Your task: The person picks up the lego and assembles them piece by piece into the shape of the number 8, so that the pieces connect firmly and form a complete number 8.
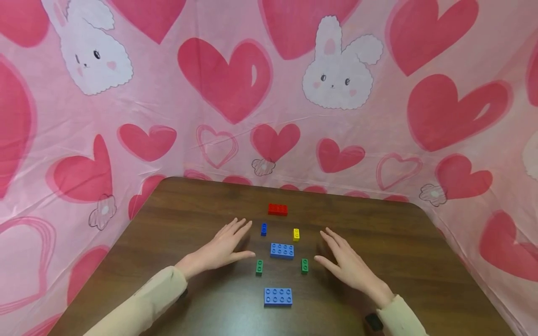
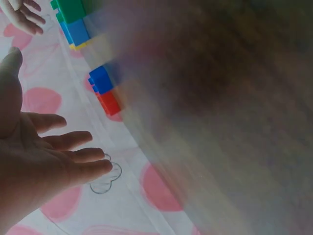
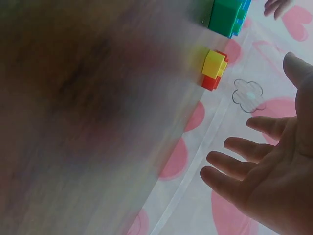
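My left hand (image 1: 220,245) is held with fingers spread, left of the bricks, holding nothing. Opposite it, my right hand (image 1: 348,262) has its fingers extended and is empty too. Between the hands lie a small dark blue brick (image 1: 263,229), a small yellow brick (image 1: 296,234), a larger light blue brick (image 1: 282,250) and two small green bricks, the left green brick (image 1: 259,267) and the right green brick (image 1: 304,266). A red brick (image 1: 278,209) lies farthest away. Nearest me is another light blue brick (image 1: 278,297). Both wrist views show the palms bare.
A dark brown wooden table (image 1: 201,205) carries the bricks, all lying apart. Behind and beside it hangs a pink cloth (image 1: 180,107) printed with hearts and rabbits. A dark wrist device (image 1: 373,322) shows at my right sleeve.
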Demonstrator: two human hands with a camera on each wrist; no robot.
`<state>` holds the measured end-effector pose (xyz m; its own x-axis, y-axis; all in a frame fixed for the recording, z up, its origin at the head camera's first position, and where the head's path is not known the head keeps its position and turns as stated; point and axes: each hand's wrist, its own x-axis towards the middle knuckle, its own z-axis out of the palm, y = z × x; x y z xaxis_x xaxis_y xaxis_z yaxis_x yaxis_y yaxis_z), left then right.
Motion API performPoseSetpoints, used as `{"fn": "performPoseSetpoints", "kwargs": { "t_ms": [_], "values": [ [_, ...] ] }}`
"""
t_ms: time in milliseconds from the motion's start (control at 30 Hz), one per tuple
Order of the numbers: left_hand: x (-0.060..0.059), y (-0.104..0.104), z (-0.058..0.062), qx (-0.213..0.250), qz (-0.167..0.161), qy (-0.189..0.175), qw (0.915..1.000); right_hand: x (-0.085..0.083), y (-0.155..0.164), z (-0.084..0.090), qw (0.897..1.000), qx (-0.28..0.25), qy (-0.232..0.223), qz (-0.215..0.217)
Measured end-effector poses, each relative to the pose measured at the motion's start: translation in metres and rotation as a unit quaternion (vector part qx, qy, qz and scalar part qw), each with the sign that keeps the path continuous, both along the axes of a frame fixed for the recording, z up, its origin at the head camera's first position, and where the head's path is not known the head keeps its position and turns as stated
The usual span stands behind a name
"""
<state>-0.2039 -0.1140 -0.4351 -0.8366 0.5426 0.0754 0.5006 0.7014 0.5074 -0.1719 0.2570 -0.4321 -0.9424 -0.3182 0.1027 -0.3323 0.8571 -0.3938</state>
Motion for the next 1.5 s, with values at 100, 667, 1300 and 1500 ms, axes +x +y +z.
{"fn": "performPoseSetpoints", "kwargs": {
  "t_ms": [100,667,1300,1500],
  "values": [
    [0.003,0.000,-0.003,0.001,-0.006,-0.001,1.0000,0.004,-0.001,0.000,1.000,-0.012,-0.015,-0.003],
    [0.017,0.006,-0.008,0.009,-0.022,-0.050,0.9985,0.028,-0.006,-0.004,0.997,-0.040,-0.062,-0.004],
    [0.024,0.015,-0.008,0.003,-0.048,-0.043,0.9979,0.044,-0.012,-0.006,0.999,-0.043,0.013,0.028],
    [0.026,0.019,-0.009,0.002,-0.063,-0.030,0.9976,0.046,-0.013,-0.006,0.996,-0.073,-0.017,0.044]
  ]
}}
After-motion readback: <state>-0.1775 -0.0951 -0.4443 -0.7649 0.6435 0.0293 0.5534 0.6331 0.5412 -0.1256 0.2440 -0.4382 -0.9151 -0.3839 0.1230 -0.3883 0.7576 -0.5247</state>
